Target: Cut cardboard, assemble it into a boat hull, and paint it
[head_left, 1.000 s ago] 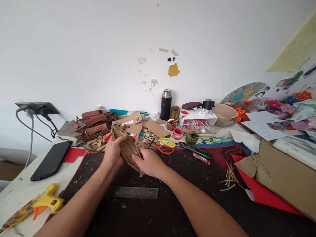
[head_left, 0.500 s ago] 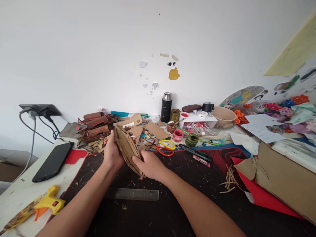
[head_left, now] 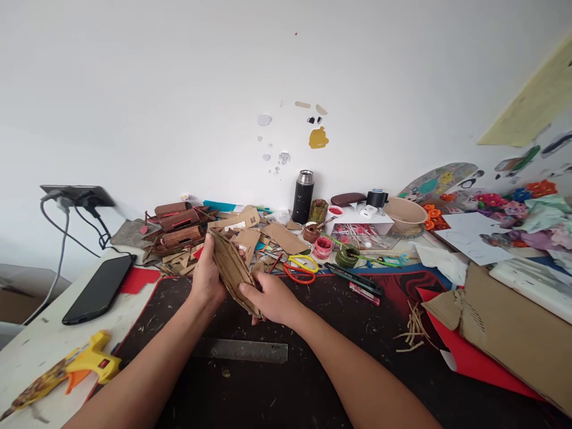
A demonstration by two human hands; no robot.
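A long, narrow brown cardboard piece (head_left: 230,265) with layered, rough edges is held tilted above the dark mat. My left hand (head_left: 209,275) grips its left side, with the thumb along the upper end. At the lower right end my right hand (head_left: 272,297) pinches it, thumb on the face and the other fingers partly hidden beneath. On the mat below lies a clear ruler (head_left: 243,350). Behind the hands are cardboard scraps (head_left: 283,237) and scissors (head_left: 301,269) with yellow and orange handles.
A yellow glue gun (head_left: 89,360) and black phone (head_left: 99,289) lie at the left. Paint jars (head_left: 322,247), a black flask (head_left: 303,198) and a utility knife (head_left: 353,277) are beyond the mat. Cardboard (head_left: 518,328) over red paper is at the right. Reddish-brown cardboard pieces (head_left: 181,223) sit back left.
The view has shifted slightly. Both hands keep hold of the cardboard piece, whose face is turned a little more toward the camera.
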